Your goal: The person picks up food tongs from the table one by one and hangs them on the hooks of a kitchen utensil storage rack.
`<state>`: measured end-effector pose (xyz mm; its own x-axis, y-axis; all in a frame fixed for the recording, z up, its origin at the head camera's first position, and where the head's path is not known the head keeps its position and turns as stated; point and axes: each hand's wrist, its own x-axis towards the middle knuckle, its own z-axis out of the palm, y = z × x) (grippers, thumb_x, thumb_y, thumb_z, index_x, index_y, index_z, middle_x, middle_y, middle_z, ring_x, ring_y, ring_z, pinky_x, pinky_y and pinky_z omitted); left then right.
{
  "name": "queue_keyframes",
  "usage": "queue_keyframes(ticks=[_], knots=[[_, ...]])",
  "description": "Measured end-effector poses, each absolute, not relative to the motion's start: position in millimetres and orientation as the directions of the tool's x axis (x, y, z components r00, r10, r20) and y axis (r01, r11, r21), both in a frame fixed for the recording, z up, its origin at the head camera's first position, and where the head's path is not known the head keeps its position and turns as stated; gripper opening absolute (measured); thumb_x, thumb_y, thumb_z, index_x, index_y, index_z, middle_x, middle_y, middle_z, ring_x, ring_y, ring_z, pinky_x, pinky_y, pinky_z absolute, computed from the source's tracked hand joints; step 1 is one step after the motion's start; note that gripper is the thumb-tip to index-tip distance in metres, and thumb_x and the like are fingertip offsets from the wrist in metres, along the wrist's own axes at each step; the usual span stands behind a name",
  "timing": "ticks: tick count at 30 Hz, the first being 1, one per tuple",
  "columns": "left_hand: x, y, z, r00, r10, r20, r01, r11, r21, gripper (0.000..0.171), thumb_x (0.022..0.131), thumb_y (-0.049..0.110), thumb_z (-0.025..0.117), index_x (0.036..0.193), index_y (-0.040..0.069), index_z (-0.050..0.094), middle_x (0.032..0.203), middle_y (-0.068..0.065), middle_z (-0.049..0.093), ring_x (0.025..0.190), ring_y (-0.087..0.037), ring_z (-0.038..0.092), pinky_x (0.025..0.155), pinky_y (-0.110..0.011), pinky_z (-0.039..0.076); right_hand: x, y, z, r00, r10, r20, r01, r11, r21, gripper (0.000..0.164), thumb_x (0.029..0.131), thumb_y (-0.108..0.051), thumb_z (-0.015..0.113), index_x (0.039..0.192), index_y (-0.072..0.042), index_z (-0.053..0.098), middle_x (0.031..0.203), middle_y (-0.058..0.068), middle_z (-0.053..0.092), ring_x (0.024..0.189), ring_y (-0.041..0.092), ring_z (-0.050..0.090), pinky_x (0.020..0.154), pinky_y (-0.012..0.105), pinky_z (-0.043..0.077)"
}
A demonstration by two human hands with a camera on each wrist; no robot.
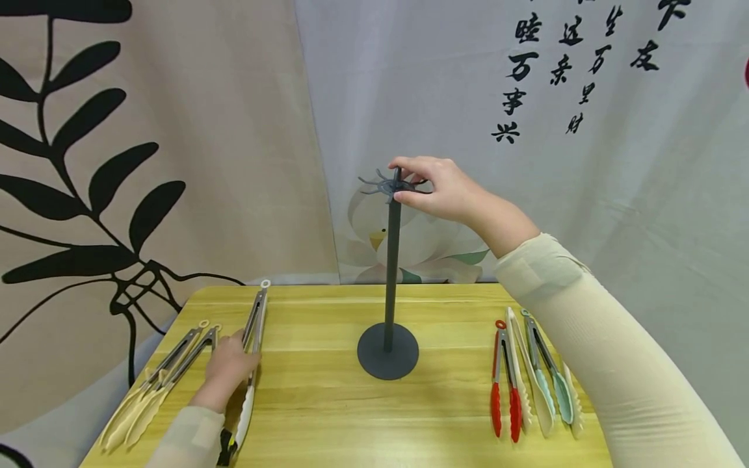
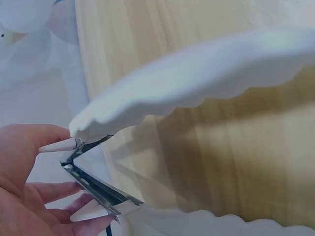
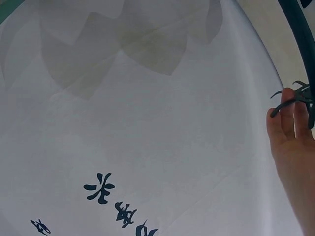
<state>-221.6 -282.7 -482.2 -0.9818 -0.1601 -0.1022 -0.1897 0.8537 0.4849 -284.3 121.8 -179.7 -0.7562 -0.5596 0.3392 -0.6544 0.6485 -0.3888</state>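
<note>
A dark grey utensil stand (image 1: 393, 273) rises from a round base, with a ring of curved hooks (image 1: 380, 185) at its top. Thumb and fingers of my right hand (image 1: 441, 187) hold that hooked top; in the right wrist view, the fingers lie beside the hooks (image 3: 283, 105). On the left, my left hand (image 1: 228, 365) grips a pair of tongs (image 1: 261, 325) by the metal arms. White scalloped tips (image 2: 197, 73) of these tongs spread apart in the left wrist view. Their hanging loop points to the back of the table.
Cream-tipped tongs (image 1: 137, 406) lie on the wooden table (image 1: 316, 416) left of my left hand. To the right, beside my right forearm, lie red-tipped tongs (image 1: 515, 409), with cream and mint-green ones (image 1: 563, 398) alongside. A printed cloth (image 1: 409, 78) hangs behind the table.
</note>
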Motion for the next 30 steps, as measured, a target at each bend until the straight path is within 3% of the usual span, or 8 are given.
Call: queue_keyframes(ticks=[6,16,30], knots=[[-221.8,-278.9,-478.6,-0.990,-0.144,0.011,-0.116,0.837,0.535,0.073,0.084,0.023,0.066,0.141,-0.010,0.033,0.120,-0.037,0.050,0.095,-0.043,0.059,0.069,-0.049,0.052,-283.7,121.5,-178.8,-0.767,-0.551,0.329,-0.641,0.655,-0.399,0.053,0.090,-0.029,0.062,0.140,-0.020,0.047,0.124,0.007,0.059,0.117,0.027,0.054,0.099,0.044,0.042],[-222.2,-267.6,-467.7,-0.971,-0.192,0.143,-0.078,0.819,0.569,0.072,0.082,0.027,0.067,0.142,-0.002,0.039,0.120,-0.032,0.051,0.087,-0.034,0.054,0.063,-0.041,0.049,-284.5,123.6,-180.7,-0.759,-0.553,0.342,-0.651,0.652,-0.389,0.053,0.091,-0.029,0.062,0.140,-0.019,0.047,0.124,0.008,0.059,0.116,0.028,0.054,0.099,0.044,0.042],[-223.7,-260.2,-456.9,-0.952,-0.206,0.226,-0.029,0.797,0.603,0.072,0.082,0.025,0.066,0.145,0.005,0.037,0.125,-0.029,0.050,0.095,-0.039,0.056,0.066,-0.044,0.052,-283.4,126.7,-181.8,-0.775,-0.535,0.338,-0.632,0.658,-0.408,0.053,0.091,-0.029,0.062,0.141,-0.021,0.046,0.131,0.005,0.055,0.118,0.026,0.052,0.099,0.044,0.043]])
